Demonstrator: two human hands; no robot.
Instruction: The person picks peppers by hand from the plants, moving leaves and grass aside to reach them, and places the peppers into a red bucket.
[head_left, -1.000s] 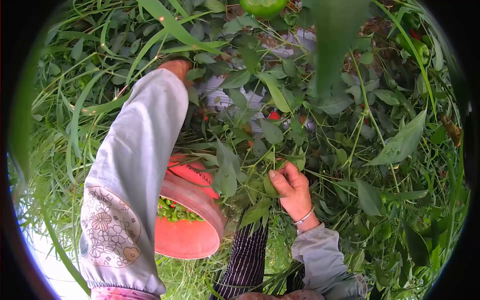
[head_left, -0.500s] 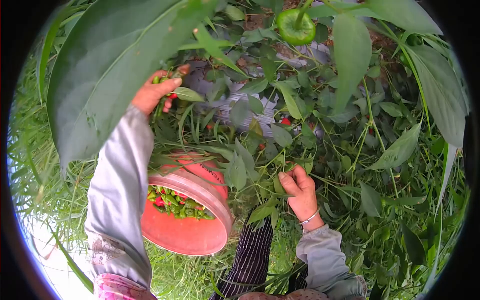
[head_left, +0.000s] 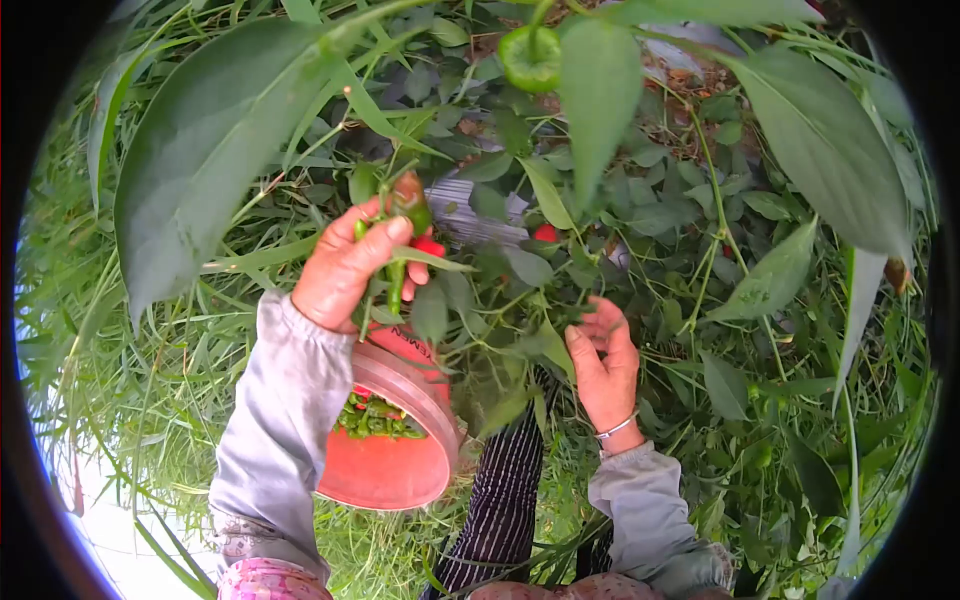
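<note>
Since the last frame, our left hand (head_left: 350, 268) has come down and inward, away from the grass, and is now just above the bucket (head_left: 385, 475). Our right hand (head_left: 607, 375) has loosened: its thumb, which was pressed to the fingers among the stems, now stands a little off them.

Our left hand is closed in a grip, thumb pressed toward the fingers, around a small bunch: a brownish-green pepper (head_left: 410, 200) sticks up past the thumb tip, slim green peppers (head_left: 397, 285) hang beneath it, and a red pepper (head_left: 430, 246) shows by the fingertips. A narrow leaf (head_left: 432, 259) juts out of the same grip. Our right hand is half curled, palm turned inward, with a leaf (head_left: 556, 348) right beside the thumb; whether it touches that leaf or a stem, we cannot tell. A thin bracelet (head_left: 615, 428) circles its wrist.

Below our left hand, the bucket lies tilted with its mouth toward us, and green and red peppers (head_left: 380, 418) are gathered inside it. Between the bucket and our right forearm is a striped trouser leg (head_left: 500, 490). Beyond our left fingertips, a pale sheet (head_left: 470, 212) shows through the plants, and farther out a round green pepper (head_left: 530, 60) hangs among large leaves.
</note>
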